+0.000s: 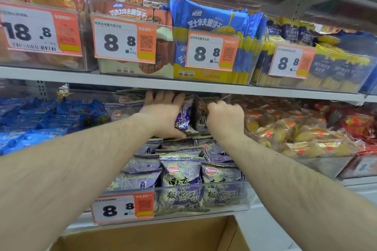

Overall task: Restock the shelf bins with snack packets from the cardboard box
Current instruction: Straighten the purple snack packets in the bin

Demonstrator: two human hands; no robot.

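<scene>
Both my hands reach deep into a clear shelf bin (204, 208) full of purple-and-cream snack packets (181, 177). My left hand (163, 114) grips a stack of upright purple packets (183, 116) at the back of the bin, fingers over their tops and thumb below. My right hand (224, 118) has its fingers curled onto the top of a neighbouring upright packet (202, 114). The open cardboard box (155, 236) sits below the bin at the bottom edge of the view; its inside is not visible.
The shelf above (183, 84) hangs low over my hands and carries bins of blue, brown and yellow biscuit packs with 8.8 price tags. Blue packets (40, 120) fill the bin to the left, yellow cake packets (302, 136) the bin to the right.
</scene>
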